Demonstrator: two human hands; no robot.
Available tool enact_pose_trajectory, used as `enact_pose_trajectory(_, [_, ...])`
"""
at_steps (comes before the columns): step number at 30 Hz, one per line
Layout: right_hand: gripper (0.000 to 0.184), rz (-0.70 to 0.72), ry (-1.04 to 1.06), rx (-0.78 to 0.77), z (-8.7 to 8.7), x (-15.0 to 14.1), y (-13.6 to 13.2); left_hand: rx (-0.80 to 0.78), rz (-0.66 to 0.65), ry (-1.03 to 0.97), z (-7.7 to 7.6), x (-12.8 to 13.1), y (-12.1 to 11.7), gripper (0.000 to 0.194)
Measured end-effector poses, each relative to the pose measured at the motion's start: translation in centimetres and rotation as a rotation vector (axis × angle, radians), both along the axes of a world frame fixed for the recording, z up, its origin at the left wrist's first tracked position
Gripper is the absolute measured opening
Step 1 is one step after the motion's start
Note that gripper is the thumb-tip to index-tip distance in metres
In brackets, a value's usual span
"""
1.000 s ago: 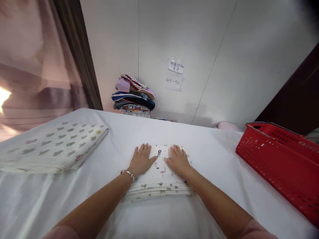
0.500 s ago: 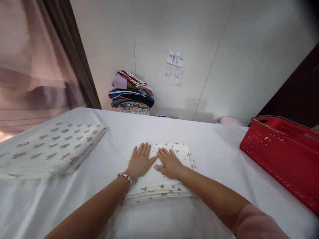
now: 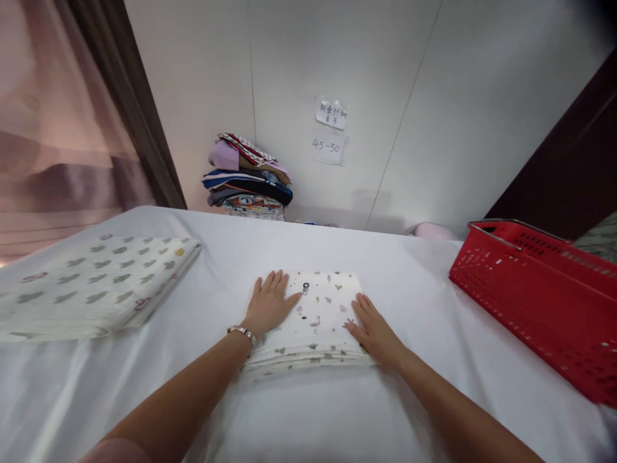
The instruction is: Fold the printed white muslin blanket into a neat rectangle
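A white cloth (image 3: 321,312) with small printed figures, a pink flamingo among them, lies folded into a flat, layered rectangle in front of me. My left hand (image 3: 270,301) rests flat on its left part, fingers spread, with a bracelet at the wrist. On the right edge of the folded cloth lies my right hand (image 3: 375,328), palm down and fingers stretched out. Neither hand grips anything. The folded layers show along the near edge.
Another folded cloth (image 3: 96,283) with grey cloud-like prints lies on the white-covered table (image 3: 222,247) at left. A red basket (image 3: 535,308) stands at right. Beyond the far edge are a stack of folded fabrics (image 3: 248,177) and a wall with paper notes (image 3: 328,148).
My right hand has moved right, from the middle of the folded cloth to its right edge, uncovering the flamingo print. My left hand stays in place. The view has shifted slightly.
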State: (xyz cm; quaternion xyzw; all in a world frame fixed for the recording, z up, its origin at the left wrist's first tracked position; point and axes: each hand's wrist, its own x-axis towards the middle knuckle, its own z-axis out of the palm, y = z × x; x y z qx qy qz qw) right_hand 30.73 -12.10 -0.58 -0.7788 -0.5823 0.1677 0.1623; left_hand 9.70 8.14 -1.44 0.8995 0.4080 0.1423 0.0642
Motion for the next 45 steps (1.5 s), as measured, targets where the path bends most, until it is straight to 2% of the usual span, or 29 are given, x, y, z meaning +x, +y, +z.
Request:
enact_pose_trajectory(3, [0.069,-0.125,0.139,0.059,-0.8,-0.5,-1.8,0.009,0.082,-0.051,0.6,-0.1,-0.3,0.062])
enact_pose_trajectory(6, [0.065,-0.184,0.186,0.116,-1.5,-0.9,-3.8,0.003,0.193,-0.14,1.0,-0.3,-0.3,0.061])
enact_pose_trajectory(11, [0.06,-0.236,0.203,0.197,-1.6,-1.8,-5.5,-0.153,0.394,-0.232,1.7,-1.5,0.0,0.064])
enact_pose_trajectory(14, [0.06,-0.309,0.265,0.258,-1.3,-1.9,-5.3,-0.307,0.442,-0.222,2.3,-2.8,-0.7,0.067])
enact_pose_trajectory(17, [0.061,-0.368,0.331,0.258,-1.0,-1.6,-4.6,-0.415,0.413,-0.174,2.7,-4.1,-2.1,0.067])
enact_pose_trajectory(20, [0.062,-0.361,0.362,0.271,-1.0,-1.4,-3.3,-0.413,0.386,-0.195,3.1,-5.1,-3.1,0.066])
enact_pose_trajectory(23, [0.062,-0.29,0.402,0.312,-1.3,-2.0,-1.6,-0.37,0.446,-0.267,3.6,-6.3,-2.9,0.071])
enact_pose_trajectory(27, [0.058,-0.227,0.289,0.316,-1.6,-3.5,-0.4,-0.415,0.512,-0.248,3.7,-8.2,-2.1,0.071])
enact_pose_trajectory(30, [0.055,-0.219,0.12,0.255,-0.9,-4.1,-0.9,-0.413,0.48,-0.237,3.6,-9.2,-2.5,0.069])
enact_pose_trajectory(32, [0.054,-0.18,-0.019,0.265,-0.2,-4.5,-1.3,-0.305,0.43,-0.239,3.4,-9.6,-3.6,0.065])
enact_pose_trajectory(35, [0.047,-0.008,-0.156,0.384,0.9,-5.6,-1.5,-0.037,0.245,-0.277,3.1,-9.8,-5.9,0.048])
enact_pose_trajectory(37, [0.042,0.145,-0.17,0.434,1.3,-6.6,-1.0,0.07,0.079,-0.304,2.6,-9.8,-7.3,0.038])
enact_pose_trajectory(39, [0.038,0.256,-0.154,0.433,1.6,-7.7,-0.3,0.101,-0.068,-0.303,2.1,-9.6,-8.3,0.032])
enact_pose_trajectory(41, [0.035,0.306,-0.14,0.414,1.6,-8.4,0.4,0.085,-0.148,-0.291,1.7,-9.4,-8.9,0.029])
enact_pose_trajectory(45, [0.03,0.288,-0.136,0.374,1.3,-8.5,1.2,0.035,-0.161,-0.278,1.5,-9.2,-9.0,0.027])
